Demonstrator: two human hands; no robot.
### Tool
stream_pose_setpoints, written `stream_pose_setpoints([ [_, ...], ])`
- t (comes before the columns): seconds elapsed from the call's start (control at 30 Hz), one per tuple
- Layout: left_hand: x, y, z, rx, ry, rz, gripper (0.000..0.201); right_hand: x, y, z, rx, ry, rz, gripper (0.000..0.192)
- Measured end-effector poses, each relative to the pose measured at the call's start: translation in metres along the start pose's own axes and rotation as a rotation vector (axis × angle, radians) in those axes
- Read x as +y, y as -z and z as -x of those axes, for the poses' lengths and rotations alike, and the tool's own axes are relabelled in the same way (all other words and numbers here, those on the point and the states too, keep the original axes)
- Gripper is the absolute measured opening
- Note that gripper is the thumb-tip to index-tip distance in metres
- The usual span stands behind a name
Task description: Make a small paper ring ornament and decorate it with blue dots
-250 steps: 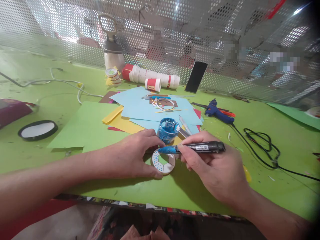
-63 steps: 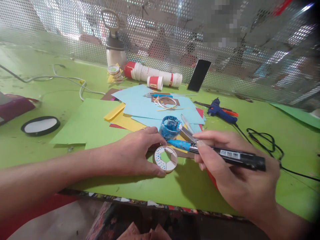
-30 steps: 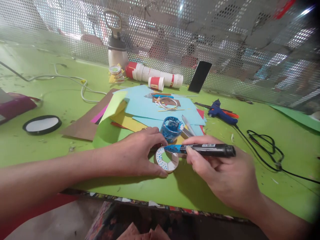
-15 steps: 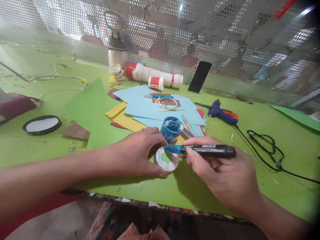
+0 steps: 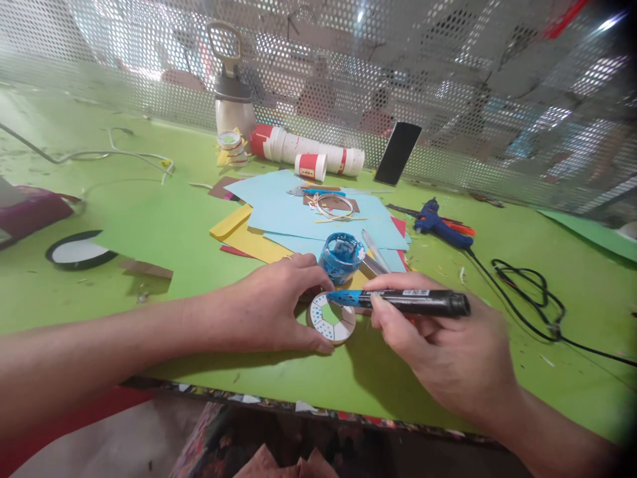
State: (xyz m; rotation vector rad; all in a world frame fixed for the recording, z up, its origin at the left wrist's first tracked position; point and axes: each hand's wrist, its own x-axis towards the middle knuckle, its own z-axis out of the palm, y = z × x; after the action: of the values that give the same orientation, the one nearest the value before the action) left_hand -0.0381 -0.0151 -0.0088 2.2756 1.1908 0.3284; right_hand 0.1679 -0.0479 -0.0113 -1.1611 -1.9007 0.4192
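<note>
The green-covered work table [image 5: 497, 279] fills most of the frame, w/ a perforated metal screen [image 5: 448, 79] across the top that closes the back. In the centre lies a loose pile of coloured paper sheets, light blue on top, yellow and red under [image 5: 293, 216], and a big light green paper sheet [image 5: 164, 226] spreads to the left of it. The left hand [image 5: 271, 305], coming from the lower left, rests flat on the table w/ fingers curved narrow around a small white paper ring with blue dots [image 5: 332, 318], thumb and forefinger touching its rim, I think to stop it from sliding. The right hand [image 5: 448, 358], from the lower right, is closed on a black marker with a blue paint-smeared tip [image 5: 405, 301], held nearly horizontal so the tip comes down on the ring's upper edge. Just behind the ring, approx. at frame centre, stands a small round blue paint pot [image 5: 340, 255], near enough for dipping. Right of centre a blue glue gun [image 5: 438, 222] lies w/ its black cord [image 5: 527, 292] going to the right edge. At the back lean a black phone [image 5: 397, 153] and a lying stack of red-and-white paper cups [image 5: 308, 156], and at the left edge lies a black-rimmed white oval disc [image 5: 74, 251].
</note>
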Motion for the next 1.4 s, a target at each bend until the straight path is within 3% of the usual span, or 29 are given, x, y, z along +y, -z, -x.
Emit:
stream_pose_setpoints([
  [0.23, 0.001, 0.0, 0.001, -0.004, 0.005, 0.024, 0.05, 0.001, 0.0, 0.001, 0.008, 0.005, 0.002, 0.009],
  [0.53, -0.002, -0.001, 0.0, 0.022, -0.044, 0.036, 0.046, -0.009, 0.008, -0.001, 0.262, -0.104, -0.242, 0.009],
  [0.7, -0.001, -0.001, 0.002, 0.02, -0.028, 0.055, 0.045, -0.002, 0.012, -0.014, 0.341, -0.069, -0.357, 0.007],
  [1.0, -0.002, -0.005, 0.004, 0.063, -0.043, 0.081, 0.04, 0.002, 0.019, -0.045, 0.191, -0.155, -0.315, 0.009],
  [1.23, -0.003, -0.006, 0.005, 0.07, -0.033, 0.082, 0.045, -0.001, 0.006, -0.054, -0.035, -0.173, -0.18, 0.018],
  [1.4, -0.001, -0.004, 0.006, 0.055, -0.022, 0.114, 0.041, 0.005, -0.002, -0.059, -0.119, -0.201, -0.136, 0.016],
])
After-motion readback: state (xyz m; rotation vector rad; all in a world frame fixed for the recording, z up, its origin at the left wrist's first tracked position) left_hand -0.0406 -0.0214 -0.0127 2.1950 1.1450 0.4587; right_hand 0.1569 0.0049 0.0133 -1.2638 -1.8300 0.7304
